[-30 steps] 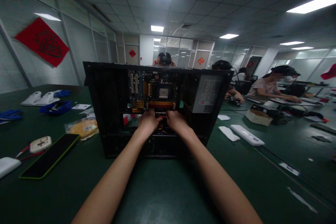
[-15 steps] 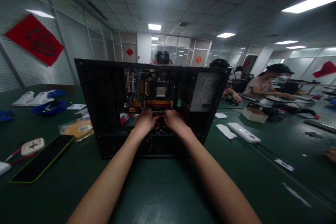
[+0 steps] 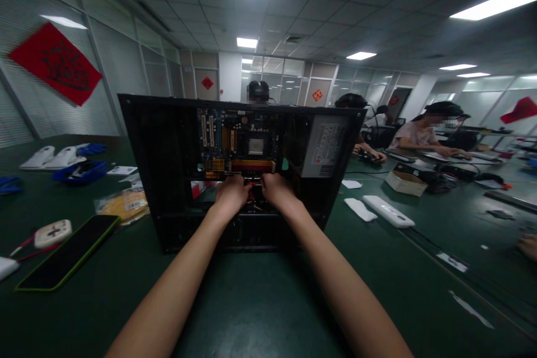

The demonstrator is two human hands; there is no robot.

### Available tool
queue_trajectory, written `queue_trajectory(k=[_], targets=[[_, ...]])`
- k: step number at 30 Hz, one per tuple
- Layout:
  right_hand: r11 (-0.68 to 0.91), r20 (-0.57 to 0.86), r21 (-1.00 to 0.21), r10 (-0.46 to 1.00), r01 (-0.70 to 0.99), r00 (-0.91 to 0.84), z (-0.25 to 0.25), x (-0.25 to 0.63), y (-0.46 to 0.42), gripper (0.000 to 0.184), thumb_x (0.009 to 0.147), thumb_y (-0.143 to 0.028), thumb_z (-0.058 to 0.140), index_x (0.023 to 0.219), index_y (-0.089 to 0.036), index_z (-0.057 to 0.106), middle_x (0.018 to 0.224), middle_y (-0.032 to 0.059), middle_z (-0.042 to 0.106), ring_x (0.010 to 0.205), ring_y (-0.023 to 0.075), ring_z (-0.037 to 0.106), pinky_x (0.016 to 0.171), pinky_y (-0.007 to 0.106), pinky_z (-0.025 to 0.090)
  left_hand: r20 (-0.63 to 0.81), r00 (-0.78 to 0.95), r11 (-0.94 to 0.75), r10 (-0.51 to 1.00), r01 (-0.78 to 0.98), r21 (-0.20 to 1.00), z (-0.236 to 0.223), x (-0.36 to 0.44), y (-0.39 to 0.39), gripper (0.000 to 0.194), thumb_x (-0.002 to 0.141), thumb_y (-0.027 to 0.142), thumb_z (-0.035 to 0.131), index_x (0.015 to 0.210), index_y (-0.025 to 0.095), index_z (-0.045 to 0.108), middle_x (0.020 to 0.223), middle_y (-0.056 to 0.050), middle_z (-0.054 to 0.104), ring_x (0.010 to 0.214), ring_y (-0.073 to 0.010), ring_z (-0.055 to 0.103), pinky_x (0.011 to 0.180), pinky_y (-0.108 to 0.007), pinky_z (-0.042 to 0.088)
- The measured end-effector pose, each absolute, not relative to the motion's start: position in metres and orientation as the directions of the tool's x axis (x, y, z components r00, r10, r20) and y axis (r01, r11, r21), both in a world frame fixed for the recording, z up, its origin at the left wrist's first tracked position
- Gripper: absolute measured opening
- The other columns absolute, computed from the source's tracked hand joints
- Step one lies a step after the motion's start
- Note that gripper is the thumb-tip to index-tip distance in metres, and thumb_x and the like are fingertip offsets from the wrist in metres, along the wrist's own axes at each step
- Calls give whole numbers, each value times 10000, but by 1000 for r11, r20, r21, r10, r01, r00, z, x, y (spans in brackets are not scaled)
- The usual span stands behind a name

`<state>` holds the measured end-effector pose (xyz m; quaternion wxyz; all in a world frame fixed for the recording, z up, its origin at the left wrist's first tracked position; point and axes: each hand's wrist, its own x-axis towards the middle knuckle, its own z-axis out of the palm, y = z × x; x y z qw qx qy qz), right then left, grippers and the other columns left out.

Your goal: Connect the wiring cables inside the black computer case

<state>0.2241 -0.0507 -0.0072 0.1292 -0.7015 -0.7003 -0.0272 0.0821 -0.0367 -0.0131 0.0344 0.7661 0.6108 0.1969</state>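
Note:
An uncovered black computer case [image 3: 142, 179] stands on the green table in front of me. Inside it are a motherboard [image 3: 218, 145], a fan [image 3: 297, 134] and a grey power supply [image 3: 326, 145]. Below the red and yellow memory slots [image 3: 251, 166], my left hand [image 3: 231, 193] and my right hand [image 3: 277, 191] reach into the case side by side. Thin red wires [image 3: 253, 184] run between their pinched fingers. Both sets of fingertips are partly hidden, and more dark and coloured cables hang just below.
On the left lie a phone [image 3: 69, 254], a white gadget [image 3: 53, 234], a yellow bag [image 3: 123, 205] and a blue tray [image 3: 79, 172]. At right are a white power strip [image 3: 388, 211] and an open box [image 3: 406, 180]. Several people sit beyond, one with hands [image 3: 371, 154] on small parts.
The whole view shifted slightly, so the case appears further left than a second ago. My hands stay at the same spot inside it, with only slight finger movement.

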Motion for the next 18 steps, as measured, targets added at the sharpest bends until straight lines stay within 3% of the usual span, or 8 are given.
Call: queue_trajectory(k=[10,14,18], targets=[[16,199,-156,980,988,15,-8,224,-49,317,984,-216,436,1107,-156,721,1098,171,723,999,259,704,798,307,509,229,189,-261,955,902,343,-11,82,-38,326,941,403,541,1100,166,698,1131,-150,725,1077,-265,676,865,-316,498],[15,213,-157,977,988,19,-9,225,-51,329,999,-238,419,1113,-157,717,1098,170,721,996,258,704,808,310,508,350,171,-261,921,938,227,-10,84,-45,319,925,389,572,1149,178,656,1090,-129,721,1052,-274,668,881,-353,495],[9,213,-152,977,988,23,-10,225,-54,331,999,-238,414,1115,-154,713,1091,175,719,1000,248,700,837,309,504,426,267,-355,864,924,140,-8,85,-50,221,927,303,565,1093,194,660,1117,-104,672,1057,-251,645,888,-337,491]])
